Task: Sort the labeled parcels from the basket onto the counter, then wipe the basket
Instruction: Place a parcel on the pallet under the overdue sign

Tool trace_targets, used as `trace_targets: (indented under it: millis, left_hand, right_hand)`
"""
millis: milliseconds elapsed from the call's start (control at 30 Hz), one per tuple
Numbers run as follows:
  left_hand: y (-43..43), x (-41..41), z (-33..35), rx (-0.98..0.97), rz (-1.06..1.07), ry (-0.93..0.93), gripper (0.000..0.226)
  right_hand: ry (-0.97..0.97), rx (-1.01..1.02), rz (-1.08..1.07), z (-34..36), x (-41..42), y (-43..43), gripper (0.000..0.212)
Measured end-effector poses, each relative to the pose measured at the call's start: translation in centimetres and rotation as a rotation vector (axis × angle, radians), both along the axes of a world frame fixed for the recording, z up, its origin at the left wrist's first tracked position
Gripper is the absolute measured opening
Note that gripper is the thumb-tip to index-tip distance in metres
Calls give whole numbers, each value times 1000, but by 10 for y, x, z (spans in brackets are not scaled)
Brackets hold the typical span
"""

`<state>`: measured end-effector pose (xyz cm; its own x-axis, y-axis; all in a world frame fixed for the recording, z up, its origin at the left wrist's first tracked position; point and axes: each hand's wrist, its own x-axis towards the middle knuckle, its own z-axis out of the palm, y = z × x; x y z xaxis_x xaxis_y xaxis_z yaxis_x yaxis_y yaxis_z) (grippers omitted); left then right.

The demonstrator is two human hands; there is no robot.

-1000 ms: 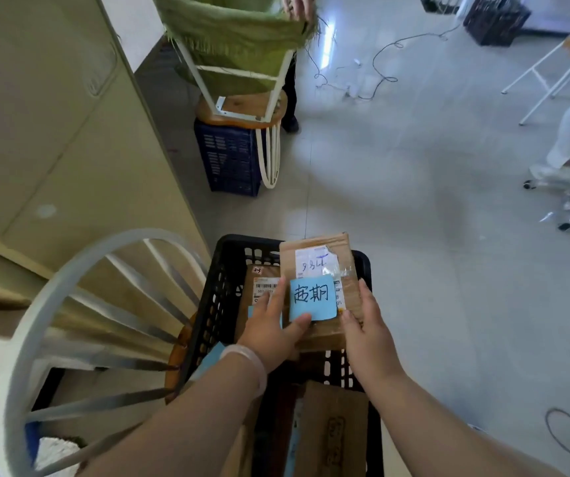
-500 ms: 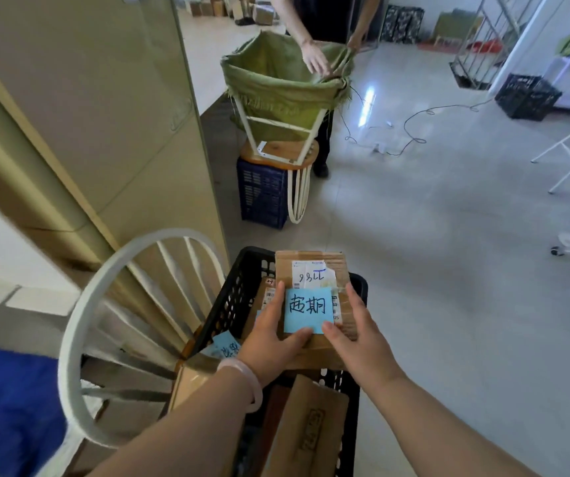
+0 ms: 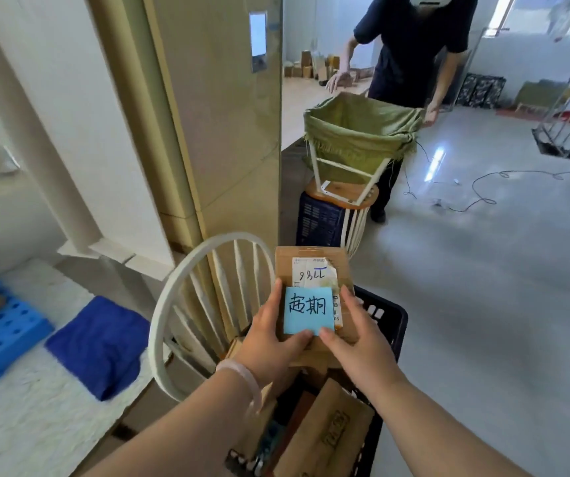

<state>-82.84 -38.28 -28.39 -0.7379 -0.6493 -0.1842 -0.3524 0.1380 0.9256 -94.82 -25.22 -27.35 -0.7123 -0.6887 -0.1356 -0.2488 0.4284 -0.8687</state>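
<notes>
two hands, left (image 3: 270,342) and right (image 3: 362,342), are clamped on a parcel (image 3: 311,270) held above the basket (image 3: 392,318); more boxes (image 3: 328,432) are left inside. open floor (image 3: 483,287) lies right.

**Bare arms, one bracelet, that's about it**

So not much gear on this person honestly. Both forearms are bare right up to where they leave the bottom of the shot, no sleeves showing, no gloves, no watch. The left hand (image 3: 270,342) has a thin, pale pinkish, see-through bangle (image 3: 242,376) sitting round the wrist, smooth and plain. The right hand (image 3: 362,342) has nothing on it at all. Fingernails look short and unpainted. No rings that I can spot.
</notes>
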Motion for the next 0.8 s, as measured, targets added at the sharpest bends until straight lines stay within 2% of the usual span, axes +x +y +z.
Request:
trace_targets:
  millis: [333,433,600,800]
  left_hand:
    - [-27,79,39,47,126,165,97]
    - [-36,110,46,-3,158,175,96]
    - [-57,177,53,-37,244,164,96]
    - [-80,271,54,-82,370,119,92]
  right_hand:
    - [123,-33,226,38,56,-49,84]
    - [149,-28,287,49,82,-65,83]
    - [83,-56,363,56,150,-97,79]
    - [182,-46,469,57,239,-134,80]
